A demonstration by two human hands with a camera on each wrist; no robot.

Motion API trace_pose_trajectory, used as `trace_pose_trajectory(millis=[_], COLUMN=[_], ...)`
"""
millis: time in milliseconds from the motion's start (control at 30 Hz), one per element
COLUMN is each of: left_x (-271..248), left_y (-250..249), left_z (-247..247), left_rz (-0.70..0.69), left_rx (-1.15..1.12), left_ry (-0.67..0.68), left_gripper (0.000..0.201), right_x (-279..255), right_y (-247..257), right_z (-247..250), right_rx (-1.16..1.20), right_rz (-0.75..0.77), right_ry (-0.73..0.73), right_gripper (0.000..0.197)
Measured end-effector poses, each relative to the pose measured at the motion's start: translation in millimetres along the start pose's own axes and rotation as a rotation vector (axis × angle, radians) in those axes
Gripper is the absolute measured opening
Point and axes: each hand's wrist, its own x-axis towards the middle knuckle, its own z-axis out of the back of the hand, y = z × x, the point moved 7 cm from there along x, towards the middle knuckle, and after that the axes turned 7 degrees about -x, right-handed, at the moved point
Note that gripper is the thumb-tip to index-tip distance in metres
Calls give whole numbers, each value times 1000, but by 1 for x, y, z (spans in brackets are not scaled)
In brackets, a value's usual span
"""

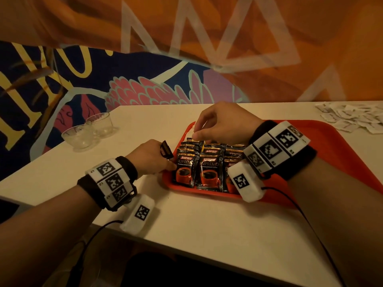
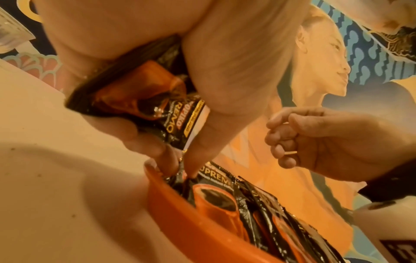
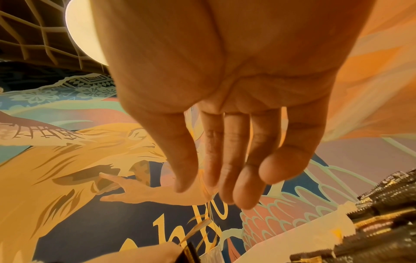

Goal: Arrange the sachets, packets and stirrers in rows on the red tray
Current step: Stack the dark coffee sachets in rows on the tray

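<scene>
Presently the left hand [image 1: 151,157] grips spare coffee sachets [image 2: 144,99] while the empty, loose-fingered right hand [image 1: 221,123] should square the rows [image 1: 204,160] flush on the red tray [image 1: 331,146].

Right hand [image 3: 225,106] fills most of the shot, fingers [image 3: 234,160] hanging loose, nothing in them. Dark sachets [image 3: 380,213] bottom right, mural [image 3: 67,169] behind.

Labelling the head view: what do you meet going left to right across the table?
Clear plastic cups → left hand holding spare coffee sachets → rows of coffee sachets on the red tray → heap of white sachets.
</scene>
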Motion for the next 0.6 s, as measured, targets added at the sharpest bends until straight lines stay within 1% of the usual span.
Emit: trace_pose_trajectory(millis=[100, 167, 367, 400, 500, 533, 600], left_x=[-2, -5, -14, -16, -25, -29, -32], left_y=[-2, -8, -23, -27, -45, -51, -60], left_z=[5, 12, 29, 31, 36, 36, 32], left_rz=[-26, -60, -98, -137, -321, -359, -385], left_rx=[-25, -97, -592, -661, -786, -842, -984], left_ry=[-29, -75, -180, -209, -300, -313, -294], left_gripper=[16, 13, 20, 20, 14, 13, 14], right_x=[0, 0, -1, -1, 0, 0, 0], right_y=[1, 1, 2, 2, 4, 6, 8], right_z=[0, 1, 0, -1, -3, -4, -5], right_rx=[-12, -15, -12, -14, 36, 72, 143], right_rz=[4, 4, 10, 14, 27, 28, 26], right_ry=[0, 1, -1, -6, -30, -43, -78], right_gripper=[20, 20, 19, 19, 24, 29, 37])
